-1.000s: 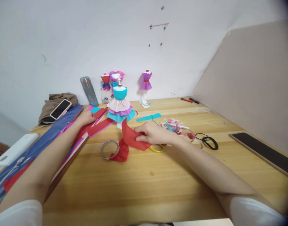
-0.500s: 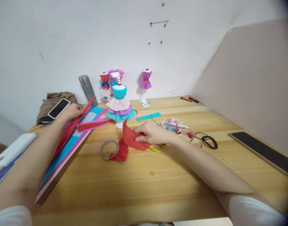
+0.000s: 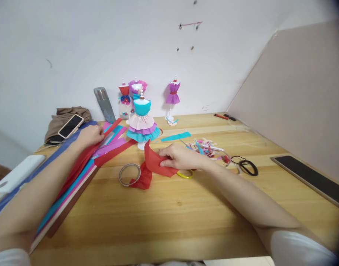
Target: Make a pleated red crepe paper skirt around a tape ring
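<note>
My right hand [image 3: 178, 156] pinches a red crepe paper piece [image 3: 155, 162], lifted a little off the table. Just left of it, a roll of tape [image 3: 129, 175] overlaps a gathered red strip [image 3: 143, 179]. My left hand [image 3: 91, 136] is closed on the edge of a long red crepe paper sheet [image 3: 82, 162], its fingertips partly hidden. Under that sheet lies a stack of coloured paper [image 3: 65, 192] in blue, pink and white. Behind my right hand stands a small dress form [image 3: 142, 118] in a tiered turquoise, pale pink and purple paper dress.
More dressed forms [image 3: 173, 92] stand by the wall. A steel flask [image 3: 104, 103], a phone [image 3: 71, 126] and brown cloth [image 3: 55, 123] are at back left. Paper scraps [image 3: 206, 147], a yellow ring [image 3: 186, 175], a black band [image 3: 248, 168] and a dark tablet-like slab [image 3: 310, 179] lie rightward.
My left hand has moved slightly right with the red sheet. The stacked papers have shifted, baring a dark blue sheet on the left. My right hand holds still.
</note>
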Tool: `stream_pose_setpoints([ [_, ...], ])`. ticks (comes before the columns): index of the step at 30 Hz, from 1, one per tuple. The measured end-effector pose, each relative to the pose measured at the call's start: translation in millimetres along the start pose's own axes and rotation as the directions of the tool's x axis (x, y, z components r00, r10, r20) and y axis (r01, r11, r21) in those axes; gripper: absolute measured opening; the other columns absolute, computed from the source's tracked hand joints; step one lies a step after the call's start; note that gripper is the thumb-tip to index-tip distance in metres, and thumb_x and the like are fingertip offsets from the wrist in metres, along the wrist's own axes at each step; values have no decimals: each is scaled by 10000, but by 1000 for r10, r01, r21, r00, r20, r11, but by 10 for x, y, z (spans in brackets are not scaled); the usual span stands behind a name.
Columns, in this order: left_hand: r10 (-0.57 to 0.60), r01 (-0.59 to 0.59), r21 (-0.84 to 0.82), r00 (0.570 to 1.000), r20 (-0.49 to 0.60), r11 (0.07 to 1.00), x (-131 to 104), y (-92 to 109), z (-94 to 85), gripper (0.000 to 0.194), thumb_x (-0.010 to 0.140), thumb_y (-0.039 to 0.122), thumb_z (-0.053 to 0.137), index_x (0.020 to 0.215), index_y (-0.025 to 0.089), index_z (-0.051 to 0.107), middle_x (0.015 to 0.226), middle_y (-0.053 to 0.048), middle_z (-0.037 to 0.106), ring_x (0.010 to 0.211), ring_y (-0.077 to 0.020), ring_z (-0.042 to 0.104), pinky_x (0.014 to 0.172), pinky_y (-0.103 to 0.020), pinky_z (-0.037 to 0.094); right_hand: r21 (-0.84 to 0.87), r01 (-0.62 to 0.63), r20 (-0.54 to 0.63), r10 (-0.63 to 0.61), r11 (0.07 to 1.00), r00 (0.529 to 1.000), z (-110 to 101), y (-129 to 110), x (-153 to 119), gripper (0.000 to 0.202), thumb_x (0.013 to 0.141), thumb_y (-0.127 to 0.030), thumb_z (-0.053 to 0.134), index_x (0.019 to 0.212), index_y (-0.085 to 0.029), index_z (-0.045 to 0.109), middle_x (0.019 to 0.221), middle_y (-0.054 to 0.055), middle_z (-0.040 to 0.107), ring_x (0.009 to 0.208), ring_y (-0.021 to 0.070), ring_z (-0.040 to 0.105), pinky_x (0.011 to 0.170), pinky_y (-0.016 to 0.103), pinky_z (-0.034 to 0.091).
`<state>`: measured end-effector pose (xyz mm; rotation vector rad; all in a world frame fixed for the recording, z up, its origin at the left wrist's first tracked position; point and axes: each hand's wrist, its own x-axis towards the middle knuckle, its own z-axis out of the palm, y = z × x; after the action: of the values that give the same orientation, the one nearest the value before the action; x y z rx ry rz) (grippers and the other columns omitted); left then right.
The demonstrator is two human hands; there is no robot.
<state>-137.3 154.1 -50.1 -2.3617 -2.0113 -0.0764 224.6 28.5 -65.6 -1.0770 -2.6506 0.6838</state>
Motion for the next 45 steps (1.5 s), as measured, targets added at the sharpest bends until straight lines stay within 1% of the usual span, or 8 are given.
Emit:
stream_pose_setpoints([
  [12, 92, -94, 12, 989, 112, 995, -33, 37, 497, 280, 785, 432, 550, 649, 205, 640, 729, -85, 684, 737, -245, 633, 633, -292, 396, 24, -5, -3, 5, 1000, 1000, 1, -23, -2, 249, 862, -183, 621, 681, -177, 451, 620, -48, 450, 590, 93, 384, 602, 248, 216],
  [26, 70, -14, -435, 991, 113, 900, -354, 513, 21, 540, 912, 586, 391, 773, 165, 699, 726, -85, 722, 701, -224, 676, 631, -304, 512, 152, -66, -79, 78, 986, 994, -147, -21, -83, 250, 849, -258, 596, 662, -177, 451, 660, -33, 470, 608, 99, 420, 593, 240, 285],
  [28, 235, 11, -636, 924, 301, 772, -510, 717, -96, 637, 889, 681, 407, 743, 151, 728, 709, -113, 728, 653, -224, 680, 607, -316, 530, 302, -30, -99, 63, 953, 993, -187, -18, -125, 234, 839, -322, 616, 696, -169, 513, 689, -24, 496, 632, 105, 443, 587, 236, 321],
  [30, 488, 24, -732, 730, 478, 681, -661, 910, -180, 710, 834, 786, 433, 680, 171, 753, 687, -115, 726, 629, -216, 666, 617, -323, 534, 473, 26, -101, 25, 881, 995, -231, -6, -179, 253, 821, -391, 654, 764, -158, 574, 719, -13, 533, 654, 112, 474, 585, 235, 362],
  [33, 584, 7, -742, 612, 533, 670, -782, 1130, -219, 561, 732, 748, 641, 693, 203, 772, 702, -81, 738, 639, -201, 665, 601, -289, 524, 641, 48, -79, 3, 766, 997, -298, 21, -258, 338, 791, -464, 724, 835, -146, 621, 756, 3, 587, 664, 114, 515, 593, 240, 412],
  [36, 585, 85, -851, 691, 425, 518, -780, 1310, -166, 516, 711, 674, 734, 845, 177, 772, 841, -95, 766, 754, -220, 701, 652, -296, 543, 707, 59, -90, 7, 705, 996, -325, 37, -284, 390, 750, -485, 786, 859, -136, 649, 799, 15, 626, 681, 111, 550, 610, 234, 448],
  [40, 595, 285, -958, 772, 224, -10, -790, 1597, -60, 617, 706, 679, 751, 1103, 211, 691, 1099, -111, 740, 1031, -270, 698, 872, -369, 561, 745, 108, -84, -69, 658, 994, -292, 42, -243, 367, 764, -441, 795, 912, -132, 662, 788, 3, 639, 682, 104, 570, 608, 216, 464],
  [45, 382, 158, -944, 923, 37, -289, -866, 1802, -70, 401, 777, 401, 752, 1122, 228, 643, 1165, -75, 705, 1145, -254, 646, 949, -362, 535, 744, 73, 18, -129, 665, 992, -307, 157, -262, 382, 785, -424, 787, 977, -108, 690, 865, 32, 695, 720, 114, 609, 623, 218, 484],
])
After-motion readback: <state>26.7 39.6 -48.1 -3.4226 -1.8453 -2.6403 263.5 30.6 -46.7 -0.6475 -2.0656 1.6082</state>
